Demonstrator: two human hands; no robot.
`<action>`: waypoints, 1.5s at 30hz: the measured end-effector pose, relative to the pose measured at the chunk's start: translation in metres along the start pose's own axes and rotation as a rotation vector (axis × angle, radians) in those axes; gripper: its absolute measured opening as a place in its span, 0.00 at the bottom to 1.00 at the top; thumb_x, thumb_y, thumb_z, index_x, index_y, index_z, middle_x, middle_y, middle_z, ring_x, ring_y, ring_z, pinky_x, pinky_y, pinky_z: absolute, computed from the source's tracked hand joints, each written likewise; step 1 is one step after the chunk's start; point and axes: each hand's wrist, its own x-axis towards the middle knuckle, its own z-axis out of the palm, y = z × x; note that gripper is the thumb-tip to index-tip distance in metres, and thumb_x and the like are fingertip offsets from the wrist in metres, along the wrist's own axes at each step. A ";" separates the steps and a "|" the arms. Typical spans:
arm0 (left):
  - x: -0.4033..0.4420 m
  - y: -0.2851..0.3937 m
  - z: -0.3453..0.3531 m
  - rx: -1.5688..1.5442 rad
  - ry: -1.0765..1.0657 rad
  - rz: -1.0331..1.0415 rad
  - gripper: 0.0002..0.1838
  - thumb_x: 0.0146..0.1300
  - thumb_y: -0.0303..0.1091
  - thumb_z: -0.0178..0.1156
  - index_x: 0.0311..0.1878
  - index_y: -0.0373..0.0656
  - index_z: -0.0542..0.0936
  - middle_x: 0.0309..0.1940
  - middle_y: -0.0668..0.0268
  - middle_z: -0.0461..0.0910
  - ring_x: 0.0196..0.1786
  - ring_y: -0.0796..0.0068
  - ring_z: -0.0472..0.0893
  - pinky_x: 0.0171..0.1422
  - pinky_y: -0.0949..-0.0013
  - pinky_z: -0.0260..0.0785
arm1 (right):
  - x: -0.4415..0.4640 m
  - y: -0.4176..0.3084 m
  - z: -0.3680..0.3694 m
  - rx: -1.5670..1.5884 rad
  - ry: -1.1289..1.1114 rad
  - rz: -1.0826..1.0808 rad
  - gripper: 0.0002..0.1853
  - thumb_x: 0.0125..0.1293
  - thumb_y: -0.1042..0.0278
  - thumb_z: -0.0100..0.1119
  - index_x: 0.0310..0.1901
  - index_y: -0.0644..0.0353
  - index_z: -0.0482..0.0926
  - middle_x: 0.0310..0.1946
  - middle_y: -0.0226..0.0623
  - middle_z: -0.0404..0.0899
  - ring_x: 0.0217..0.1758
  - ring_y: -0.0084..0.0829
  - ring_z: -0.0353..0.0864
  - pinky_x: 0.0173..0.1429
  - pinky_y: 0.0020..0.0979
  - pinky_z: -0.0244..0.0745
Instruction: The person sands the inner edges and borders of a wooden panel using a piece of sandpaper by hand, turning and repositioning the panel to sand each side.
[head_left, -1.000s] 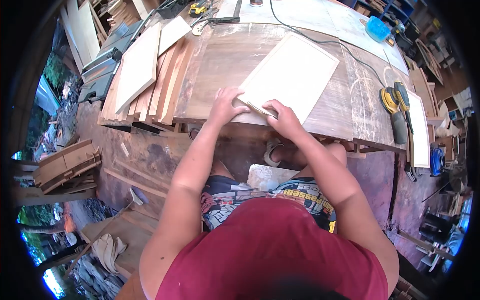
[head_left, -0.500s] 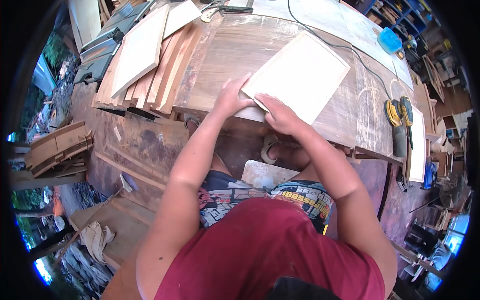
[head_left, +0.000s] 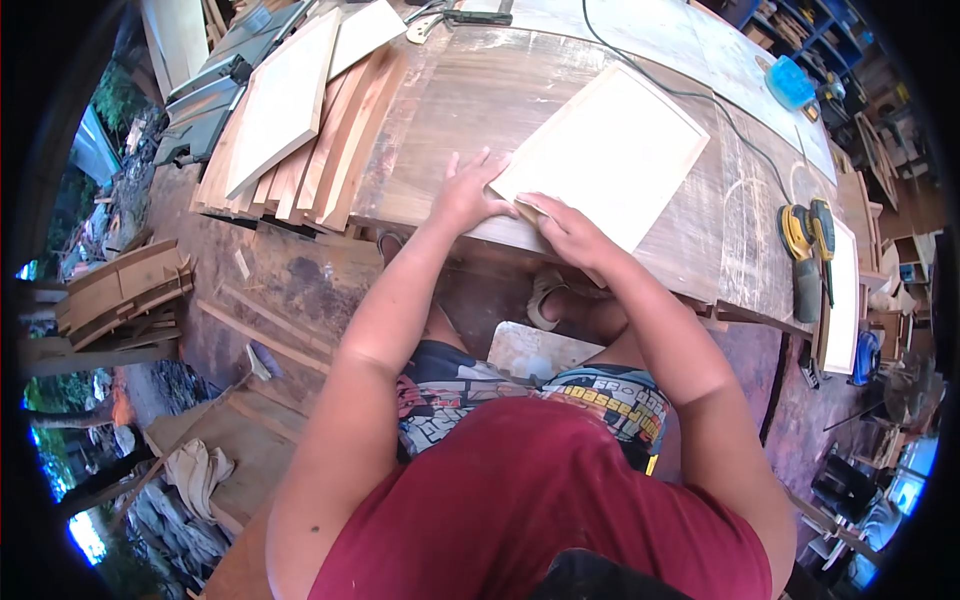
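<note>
A pale wooden panel (head_left: 610, 150) with a raised frame border lies slantwise on the workbench (head_left: 450, 130), its near left corner towards me. My left hand (head_left: 468, 197) is at that corner, fingers spread and thumb along the near side. Just right of it, my right hand (head_left: 568, 232) is bent over the panel's near edge. Beneath its fingers shows the tan rim of a small folded piece (head_left: 530, 212) that looks like sandpaper; most of it is hidden.
Wooden boards and another framed panel (head_left: 285, 110) are stacked at the left. A yellow-and-black sander (head_left: 797, 235) sits at the bench's right edge. A dark cable (head_left: 690, 93) crosses behind the panel, and a blue container (head_left: 790, 82) stands at the far right.
My right hand has shifted slightly right and lifted at the fingers, showing more of the tan piece. My left fingers have spread a little. The whole view has shifted slightly.
</note>
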 end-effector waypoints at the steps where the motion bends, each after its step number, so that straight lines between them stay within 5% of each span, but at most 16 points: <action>1: -0.003 -0.001 0.003 -0.003 0.004 0.004 0.51 0.45 0.62 0.75 0.74 0.55 0.71 0.70 0.59 0.73 0.79 0.64 0.62 0.84 0.46 0.38 | 0.004 -0.004 0.001 0.045 -0.002 0.053 0.25 0.72 0.69 0.45 0.69 0.63 0.70 0.68 0.52 0.72 0.72 0.46 0.69 0.77 0.40 0.60; 10: -0.003 0.006 -0.002 0.027 -0.021 -0.022 0.51 0.44 0.63 0.75 0.73 0.54 0.72 0.71 0.69 0.73 0.79 0.64 0.63 0.84 0.46 0.38 | -0.001 -0.004 0.003 0.070 0.008 0.088 0.24 0.71 0.69 0.44 0.67 0.65 0.71 0.65 0.54 0.73 0.70 0.49 0.71 0.76 0.41 0.62; 20: -0.006 0.007 -0.003 -0.023 0.013 0.001 0.49 0.46 0.61 0.75 0.73 0.56 0.71 0.71 0.68 0.73 0.79 0.63 0.62 0.84 0.45 0.38 | 0.000 -0.004 0.003 0.050 -0.014 0.068 0.26 0.70 0.70 0.45 0.69 0.63 0.69 0.66 0.55 0.72 0.70 0.50 0.71 0.76 0.43 0.62; 22: -0.005 0.009 -0.004 -0.026 0.027 -0.005 0.47 0.46 0.50 0.79 0.72 0.57 0.73 0.69 0.69 0.75 0.78 0.65 0.65 0.84 0.46 0.40 | 0.002 0.000 0.004 0.034 -0.005 0.056 0.26 0.70 0.70 0.45 0.70 0.63 0.68 0.66 0.55 0.72 0.70 0.50 0.71 0.76 0.43 0.62; 25: -0.005 0.003 0.002 -0.059 0.046 0.014 0.46 0.47 0.48 0.79 0.72 0.57 0.73 0.70 0.70 0.75 0.78 0.65 0.64 0.84 0.46 0.41 | 0.013 -0.001 0.016 0.003 0.029 0.004 0.27 0.69 0.71 0.46 0.71 0.62 0.67 0.67 0.56 0.71 0.71 0.51 0.70 0.75 0.43 0.63; 29: -0.006 0.001 0.001 -0.061 0.046 0.006 0.45 0.47 0.47 0.78 0.72 0.57 0.73 0.69 0.70 0.75 0.78 0.66 0.64 0.84 0.46 0.41 | 0.018 0.002 0.020 -0.050 0.046 -0.062 0.31 0.66 0.74 0.47 0.73 0.60 0.63 0.67 0.57 0.70 0.71 0.53 0.69 0.75 0.44 0.63; 32: -0.004 0.004 -0.002 -0.047 0.018 0.005 0.45 0.48 0.55 0.76 0.72 0.57 0.73 0.72 0.73 0.72 0.78 0.65 0.64 0.84 0.46 0.39 | 0.013 -0.002 0.019 -0.034 0.074 -0.059 0.34 0.65 0.74 0.49 0.75 0.59 0.60 0.68 0.59 0.69 0.71 0.55 0.69 0.75 0.45 0.63; 39: -0.002 0.003 0.000 -0.073 0.007 -0.030 0.44 0.48 0.47 0.77 0.72 0.57 0.73 0.70 0.70 0.75 0.78 0.66 0.64 0.85 0.47 0.38 | 0.020 -0.002 0.021 -0.115 0.082 -0.018 0.36 0.64 0.73 0.50 0.76 0.59 0.58 0.67 0.62 0.68 0.70 0.58 0.69 0.74 0.47 0.64; 45: -0.006 0.004 0.000 -0.102 0.025 -0.026 0.45 0.45 0.45 0.80 0.71 0.57 0.74 0.69 0.70 0.76 0.78 0.66 0.64 0.85 0.46 0.38 | 0.017 0.004 0.017 -0.022 0.036 0.027 0.34 0.65 0.74 0.49 0.75 0.63 0.59 0.71 0.56 0.67 0.74 0.51 0.66 0.78 0.41 0.60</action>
